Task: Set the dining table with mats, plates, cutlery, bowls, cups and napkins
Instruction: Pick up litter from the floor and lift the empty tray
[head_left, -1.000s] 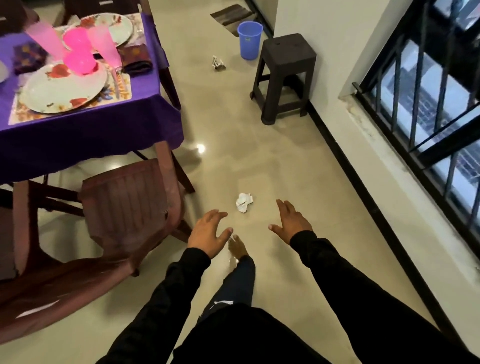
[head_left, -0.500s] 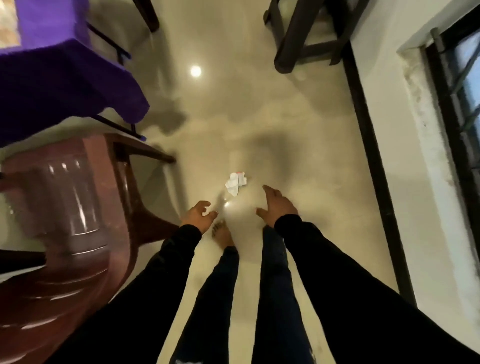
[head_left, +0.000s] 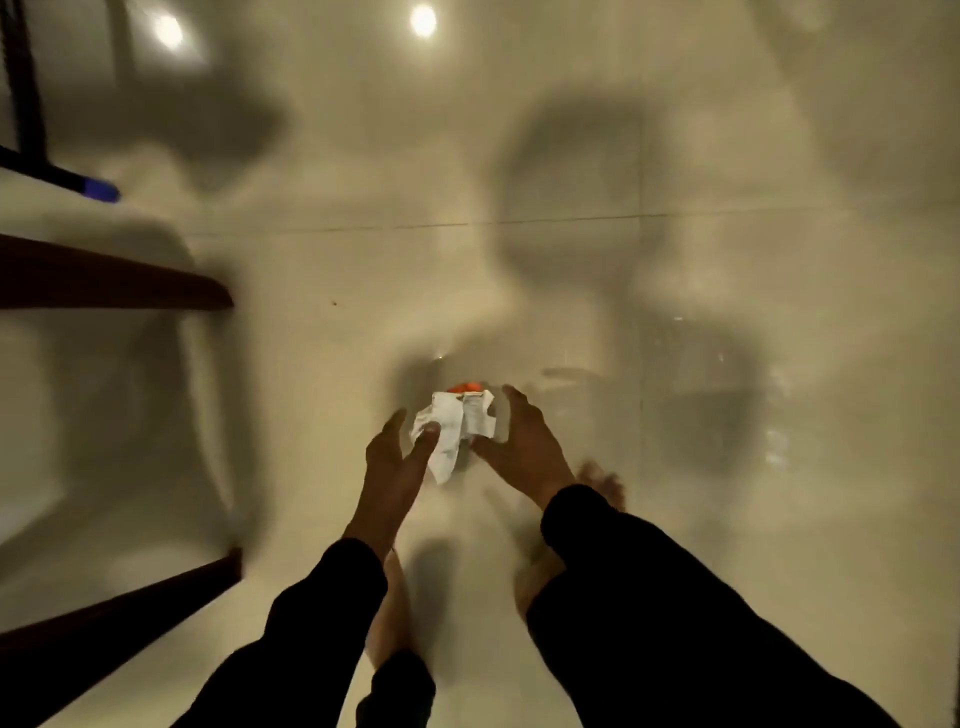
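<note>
A crumpled white paper napkin (head_left: 457, 426) with an orange patch at its far edge is low over the glossy tiled floor (head_left: 571, 218). My left hand (head_left: 389, 467) reaches it from the left, and its forefinger tip touches the paper's left side. My right hand (head_left: 524, 447) is cupped round the paper's right side, thumb under the edge and fingers curved over it. Whether the paper is off the floor is unclear in the blur. The dining table is out of view.
Two brown chair legs (head_left: 114, 283) cross the left edge, with a dark table leg (head_left: 26, 88) at the top left. My bare feet (head_left: 389, 613) stand right below the hands. Ceiling lights glare on the tiles at the top.
I have bent far down, so the view has dropped from the table and stool to the floor. Both hands have moved forward and closed in on the crumpled paper.
</note>
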